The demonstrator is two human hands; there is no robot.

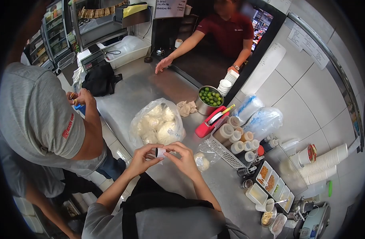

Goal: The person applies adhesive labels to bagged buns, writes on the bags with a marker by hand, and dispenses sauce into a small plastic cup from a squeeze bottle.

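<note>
My left hand [145, 158] and my right hand [182, 157] meet at the middle of the view, both pinching a small white printed label [160, 153] with a dark edge. Just beyond them, a large clear plastic bag [144, 117] holds several round, pale dough-like pieces. To the right of my right hand lies a smaller clear bag with one pale round piece [201, 162] and a white label on it. A crumpled beige cloth [186, 108] rests behind the large bag.
Along the right stand a bowl of green citrus [210, 96], a red tape dispenser [208, 123], a basket of sauce bottles [226, 153], topping trays [273, 184] and stacked cups [322, 161]. A co-worker [43, 115] stands at left; another person [226, 36] reaches through the window opening.
</note>
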